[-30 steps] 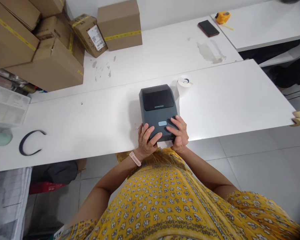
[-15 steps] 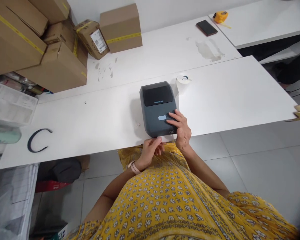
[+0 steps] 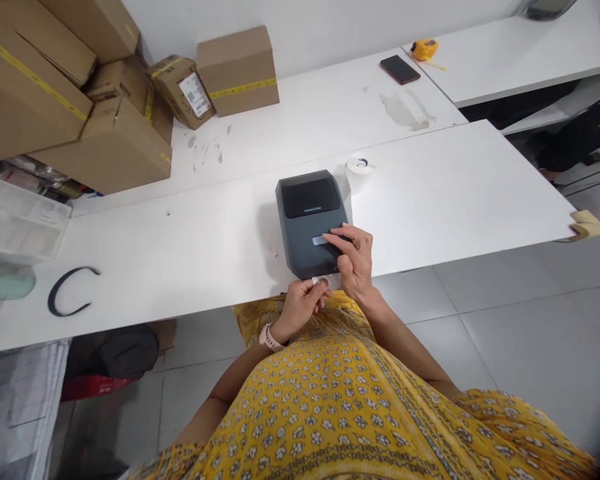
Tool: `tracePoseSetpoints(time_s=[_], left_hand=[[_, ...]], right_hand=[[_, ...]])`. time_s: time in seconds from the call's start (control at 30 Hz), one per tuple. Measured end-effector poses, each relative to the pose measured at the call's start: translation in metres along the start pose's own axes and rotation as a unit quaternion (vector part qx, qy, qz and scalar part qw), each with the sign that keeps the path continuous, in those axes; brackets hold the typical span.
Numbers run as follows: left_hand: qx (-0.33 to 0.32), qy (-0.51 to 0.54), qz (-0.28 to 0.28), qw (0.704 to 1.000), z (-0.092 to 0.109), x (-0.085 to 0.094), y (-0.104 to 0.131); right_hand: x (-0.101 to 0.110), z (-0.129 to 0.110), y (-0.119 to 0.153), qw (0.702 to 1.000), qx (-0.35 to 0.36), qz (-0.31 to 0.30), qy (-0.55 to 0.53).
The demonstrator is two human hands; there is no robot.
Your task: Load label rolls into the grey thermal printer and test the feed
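A dark blue-grey label printer (image 3: 307, 227) with a black glossy window stands at the front edge of the table. White label paper (image 3: 334, 281) sticks out of its front side. Just below the printer, my left hand (image 3: 304, 303) pinches the end of this paper between thumb and fingers. My right hand (image 3: 356, 260) lies over the printer's right front corner with fingers stretched out, one fingertip touching the light oblong button on top. Behind the printer's right side stands a white paper roll (image 3: 359, 177), and a strip of paper runs from it towards the printer.
Cardboard boxes (image 3: 237, 70) are stacked at the back left. A black curved band (image 3: 55, 293) lies on the table's left end. A phone (image 3: 400, 69) and a yellow tape measure (image 3: 424, 49) lie at the back right. Yellowish padding (image 3: 587, 225) covers the table's right corner.
My right hand has shifted left on the printer, bringing a fingertip onto the button. My left hand stays at the paper below. The view has tilted slightly upward.
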State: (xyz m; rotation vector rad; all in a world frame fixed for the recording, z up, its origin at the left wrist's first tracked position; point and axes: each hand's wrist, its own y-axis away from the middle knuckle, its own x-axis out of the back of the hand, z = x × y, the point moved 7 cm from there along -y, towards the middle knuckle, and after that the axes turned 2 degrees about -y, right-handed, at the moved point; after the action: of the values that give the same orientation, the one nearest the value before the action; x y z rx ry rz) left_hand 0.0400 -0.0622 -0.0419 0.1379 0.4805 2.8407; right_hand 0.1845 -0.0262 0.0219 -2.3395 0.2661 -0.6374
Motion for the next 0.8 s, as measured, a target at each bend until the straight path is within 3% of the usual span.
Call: tracePoseSetpoints(time_s=[0.1, 0.17, 0.33, 0.43, 0.5, 0.6, 0.7, 0.8], left_hand=[[-0.087, -0.085, 0.033, 0.992, 0.006, 0.01, 0.008], [-0.162, -0.121, 0.089, 0.975, 0.013, 0.022, 0.017], [-0.316, -0.148, 0.3, 0.888, 0.036, 0.056, 0.04], [-0.358, -0.145, 0.376, 0.842, 0.046, 0.063, 0.039], [-0.349, -0.147, 0.365, 0.85, 0.046, 0.059, 0.028], [-0.307, -0.15, 0.281, 0.897, 0.036, 0.045, 0.011], [-0.274, -0.119, 0.221, 0.928, 0.022, 0.035, 0.007], [-0.253, -0.058, 0.197, 0.945, 0.011, 0.034, 0.009]], right_hand=[[-0.001, -0.004, -0.003, 0.998, -0.003, -0.03, 0.047], [-0.001, -0.007, -0.005, 0.995, 0.003, -0.04, 0.087], [0.0, -0.01, -0.011, 0.989, 0.019, -0.061, 0.131], [0.002, -0.004, -0.014, 0.99, -0.003, -0.086, 0.112], [0.003, 0.0, -0.012, 0.992, -0.017, -0.11, 0.06], [0.005, 0.007, -0.001, 0.99, -0.054, -0.125, -0.045], [0.008, 0.015, 0.015, 0.983, -0.123, -0.088, -0.1], [0.007, 0.02, 0.028, 0.973, -0.172, -0.046, -0.145]])
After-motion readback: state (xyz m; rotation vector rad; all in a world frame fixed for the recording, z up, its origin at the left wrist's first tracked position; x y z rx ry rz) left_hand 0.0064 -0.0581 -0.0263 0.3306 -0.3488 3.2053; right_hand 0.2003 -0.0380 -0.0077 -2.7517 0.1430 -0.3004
